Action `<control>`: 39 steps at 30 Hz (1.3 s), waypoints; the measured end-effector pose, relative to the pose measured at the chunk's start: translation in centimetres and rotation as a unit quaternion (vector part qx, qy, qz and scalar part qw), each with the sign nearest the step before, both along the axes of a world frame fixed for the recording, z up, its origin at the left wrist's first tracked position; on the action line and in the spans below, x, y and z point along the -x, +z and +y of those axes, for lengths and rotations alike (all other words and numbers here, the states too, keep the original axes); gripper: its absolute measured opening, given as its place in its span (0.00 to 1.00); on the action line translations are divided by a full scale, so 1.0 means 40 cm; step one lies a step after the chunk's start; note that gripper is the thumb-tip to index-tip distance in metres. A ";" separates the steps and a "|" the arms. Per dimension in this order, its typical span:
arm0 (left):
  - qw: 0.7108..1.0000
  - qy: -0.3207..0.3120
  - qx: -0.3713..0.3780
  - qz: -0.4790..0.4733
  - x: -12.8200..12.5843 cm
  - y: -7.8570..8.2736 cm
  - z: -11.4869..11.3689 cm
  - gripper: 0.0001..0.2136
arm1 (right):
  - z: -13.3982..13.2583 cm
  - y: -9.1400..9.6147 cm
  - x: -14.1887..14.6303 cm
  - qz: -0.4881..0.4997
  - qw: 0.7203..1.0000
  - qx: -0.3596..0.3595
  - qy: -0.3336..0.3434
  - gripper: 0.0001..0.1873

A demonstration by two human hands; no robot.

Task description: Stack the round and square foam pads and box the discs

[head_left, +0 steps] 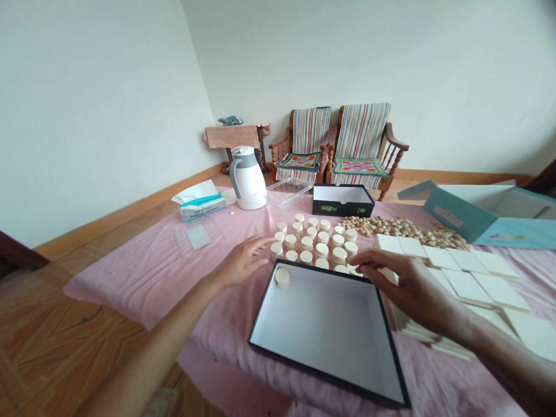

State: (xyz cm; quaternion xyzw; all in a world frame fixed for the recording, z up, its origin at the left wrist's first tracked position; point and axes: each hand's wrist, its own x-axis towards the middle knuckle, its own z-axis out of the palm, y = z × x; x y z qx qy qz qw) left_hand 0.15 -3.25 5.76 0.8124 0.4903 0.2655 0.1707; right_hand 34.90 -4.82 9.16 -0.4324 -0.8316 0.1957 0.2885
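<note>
Rows of round cream discs in short stacks (322, 249) stand on the pink cloth, just behind a shallow black-rimmed box with a pale inside (325, 330). One stack of discs (282, 277) sits in the box's far left corner. My left hand (243, 260) is left of the stacks, fingers stretched out and apart, holding nothing. At the right end of the nearest row, my right hand (403, 284) has its fingers bent and its tips on a stack of discs (355, 270), which they partly hide.
Stacked cream square tiles (473, 286) lie under and beyond my right forearm. Behind them are a pile of pale nuts or pebbles (403, 230) and an open blue box (490, 214). A smaller black box (343, 200), a white jug (249, 179) and a tissue pack (202, 202) stand farther back.
</note>
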 end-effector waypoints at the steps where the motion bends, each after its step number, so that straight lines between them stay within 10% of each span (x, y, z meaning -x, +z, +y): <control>1: 0.999 -0.011 -0.007 0.039 -0.009 0.003 0.027 0.20 | 0.000 -0.012 -0.011 0.009 1.000 0.008 -0.012 0.13; 19: 0.980 -0.082 0.022 0.180 -0.057 -0.008 0.129 0.14 | 0.022 -0.139 -0.125 0.095 0.989 0.076 -0.079 0.15; 39: 0.977 -0.072 0.055 0.191 -0.077 0.009 0.126 0.10 | 0.010 -0.147 -0.112 0.167 0.975 0.132 -0.070 0.16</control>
